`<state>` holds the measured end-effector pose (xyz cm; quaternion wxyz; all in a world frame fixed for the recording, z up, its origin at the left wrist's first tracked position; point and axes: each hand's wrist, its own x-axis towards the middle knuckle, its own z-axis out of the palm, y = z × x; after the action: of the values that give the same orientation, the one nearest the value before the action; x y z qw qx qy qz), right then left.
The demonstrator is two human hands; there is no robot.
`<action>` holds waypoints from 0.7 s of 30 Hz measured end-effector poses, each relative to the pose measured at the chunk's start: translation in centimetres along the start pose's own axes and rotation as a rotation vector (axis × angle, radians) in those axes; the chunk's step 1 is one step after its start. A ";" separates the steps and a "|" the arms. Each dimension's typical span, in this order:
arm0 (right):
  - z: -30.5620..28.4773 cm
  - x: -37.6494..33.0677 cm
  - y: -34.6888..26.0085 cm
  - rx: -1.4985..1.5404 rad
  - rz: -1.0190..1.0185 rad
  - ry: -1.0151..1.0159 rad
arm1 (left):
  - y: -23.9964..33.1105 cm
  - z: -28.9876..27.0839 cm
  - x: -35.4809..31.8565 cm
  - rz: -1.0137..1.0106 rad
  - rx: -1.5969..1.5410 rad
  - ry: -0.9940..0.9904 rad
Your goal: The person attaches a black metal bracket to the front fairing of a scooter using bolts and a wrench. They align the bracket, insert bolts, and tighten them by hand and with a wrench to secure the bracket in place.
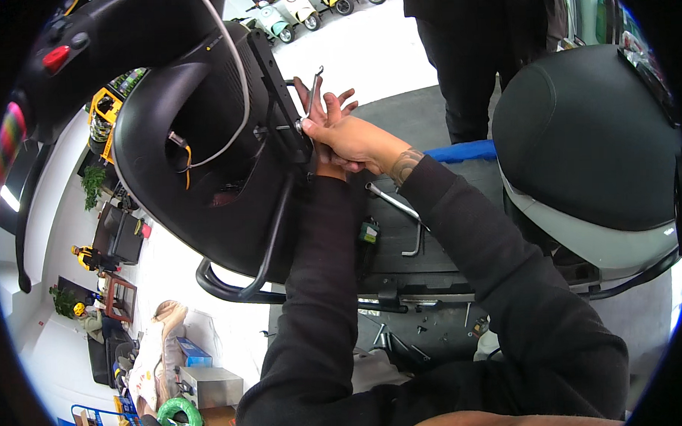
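Both my hands meet at a black slotted bracket (275, 95) on the inner side of a scooter's dark front panel (161, 212). My right hand (353, 141) crosses over the left, its thumb and fingers closed at the silver end of a bolt (285, 128) that sticks out from the bracket. Mostly hidden behind it is my left hand (325, 155), with some fingers showing above. A slim silver wrench (315, 86) stands upright among those fingers, apparently held by the left hand; its lower end is covered.
On the scooter's footboard (395, 245) lie a silver socket wrench (395, 200), a hex key (413, 244) and a small green-and-black item (369, 231). A pale cable (242, 74) loops over the panel. The black seat (586, 140) is at right; a person in dark clothes (463, 51) stands beyond. Loose tools (394, 342) lie below.
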<state>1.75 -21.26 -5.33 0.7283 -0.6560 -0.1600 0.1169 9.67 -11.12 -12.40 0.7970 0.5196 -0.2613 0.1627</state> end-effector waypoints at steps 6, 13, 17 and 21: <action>-0.6 0.7 -0.2 -0.032 -0.048 0.033 | 2.9 -0.5 -4.9 -0.317 0.199 -0.008; -0.8 2.2 0.8 0.382 -0.223 -0.040 | 11.2 0.3 -10.1 0.275 0.877 0.398; -1.0 2.7 0.4 0.458 -0.241 -0.125 | 12.6 0.8 -8.1 0.150 0.706 0.318; -0.3 2.4 0.4 0.360 -0.303 -0.030 | 11.9 0.8 -6.3 0.065 0.633 0.317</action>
<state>4.10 -20.61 -5.52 0.8404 -0.4821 -0.2440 0.0426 -1.92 -6.98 -7.00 0.6215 0.7007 -0.0871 0.3394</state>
